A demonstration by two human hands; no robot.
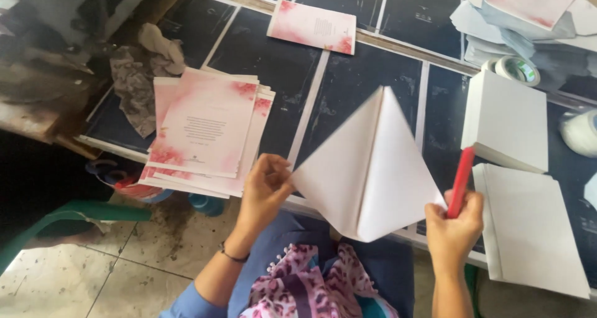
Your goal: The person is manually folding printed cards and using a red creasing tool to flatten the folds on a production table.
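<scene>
Hands: left (264, 184) pinches folded white sheet (367, 168) | right (454, 221) grips red stick (461, 181), perhaps creaser | pink cards (205, 131) beside.

A stack of pink cards (208, 134) lies on the dark table (292, 75); left of it a crumpled rag (140, 75), far right a tape roll (515, 69) (beside white blocks (507, 122)).

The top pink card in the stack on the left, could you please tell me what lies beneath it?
Under the top pink card lie more pink cards, fanned so their edges and corners show. Their faces are covered, and so is the dark table under the stack.
</scene>
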